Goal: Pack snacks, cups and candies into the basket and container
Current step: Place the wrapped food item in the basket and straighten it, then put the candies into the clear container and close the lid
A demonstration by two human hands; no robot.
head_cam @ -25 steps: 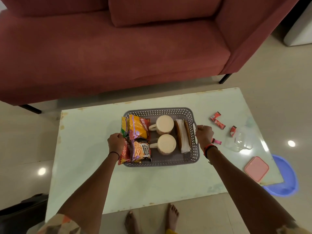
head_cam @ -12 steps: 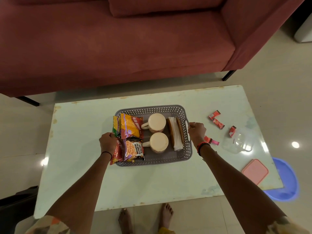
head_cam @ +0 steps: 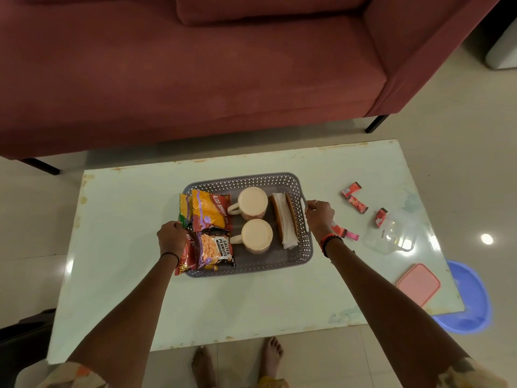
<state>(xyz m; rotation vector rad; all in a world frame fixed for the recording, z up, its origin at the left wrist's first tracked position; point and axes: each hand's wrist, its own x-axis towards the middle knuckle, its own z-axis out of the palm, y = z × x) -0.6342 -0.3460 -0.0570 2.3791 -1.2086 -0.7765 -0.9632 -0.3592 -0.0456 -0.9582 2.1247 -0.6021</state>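
Two hands hold the short ends of the basket [head_cam: 243,179], which stands a little behind the middle of the table [head_cam: 126,247]. The left hand [head_cam: 171,238] is at the left rim, fingers [head_cam: 174,226] curled over that edge beside the snack packets [head_cam: 211,210]. The right hand [head_cam: 319,215] has its fingers curled round the slotted handle in the right wall.

Inside, the packets fill the left part, and a red one sticks out over the near left corner. Two cups [head_cam: 251,201] stand in the middle with their handles pointing left. A holder of napkins [head_cam: 285,219] lies along the right wall.

Left of the basket the table is bare out to its worn edge, and a broad bare band runs in front of the basket to the near edge. Behind it, only a narrow strip lies before the far edge and the sofa [head_cam: 195,79].

The right side is busier. Several candies [head_cam: 358,204] lie loose there, one pair just beside the right wrist. The clear container [head_cam: 390,236] sits open near the right edge, with one candy touching its far corner. Its pink lid [head_cam: 418,284] lies apart, close to the near right corner. A blue basin [head_cam: 470,301] rests on the floor past that corner, partly under the table.
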